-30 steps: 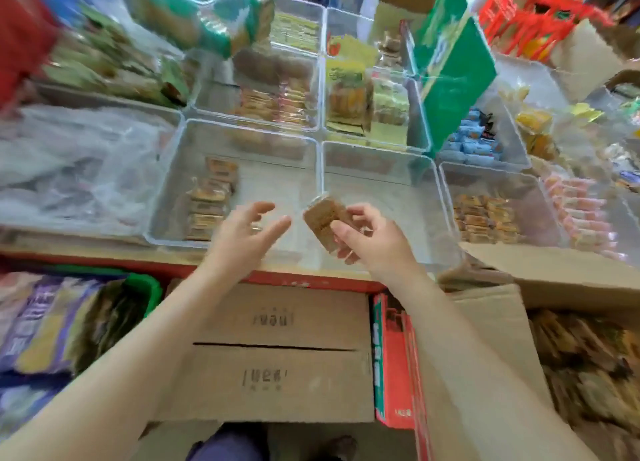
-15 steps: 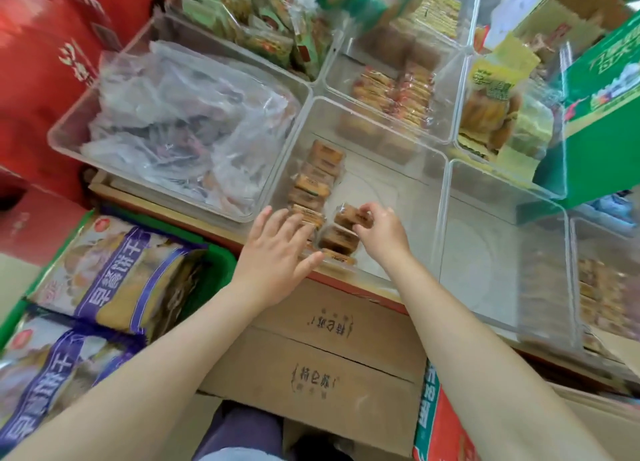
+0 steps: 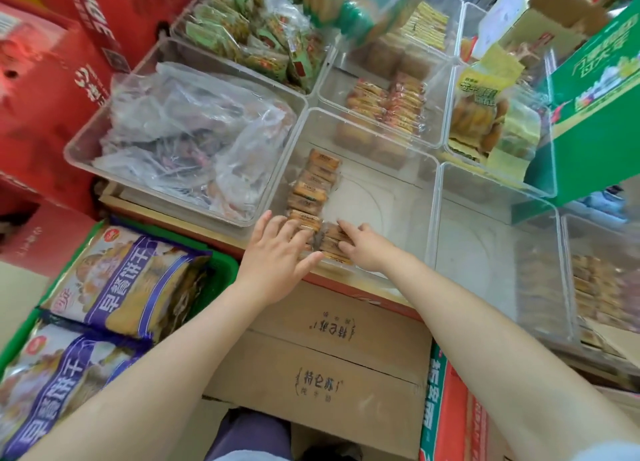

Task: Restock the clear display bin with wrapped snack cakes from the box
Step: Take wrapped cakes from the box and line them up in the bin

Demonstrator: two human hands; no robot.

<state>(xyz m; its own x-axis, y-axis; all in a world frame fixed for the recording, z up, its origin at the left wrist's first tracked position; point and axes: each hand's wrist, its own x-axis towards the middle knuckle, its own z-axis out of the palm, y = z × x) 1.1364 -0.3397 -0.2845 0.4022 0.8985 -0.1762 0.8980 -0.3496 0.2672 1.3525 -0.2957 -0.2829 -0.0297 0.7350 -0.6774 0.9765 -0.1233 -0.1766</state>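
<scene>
Pressed flat by the left hand [image 3: 277, 252] and fingered by the right hand [image 3: 360, 249], snack cakes [image 3: 313, 187] lie in 1 row down the left of the clear bin [image 3: 398, 169]. Slippery wrappers could let the row be toppled rightward.

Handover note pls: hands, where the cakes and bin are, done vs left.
Left hand: flat, fingers resting on the near end of the cake row.
Right hand: fingers on the near cakes, setting them into the bin.
Done: one row along the bin's left wall, a second begun at the front.
Left: most of the bin floor is bare; keep filling. Supply box not identifiable in view.
</scene>
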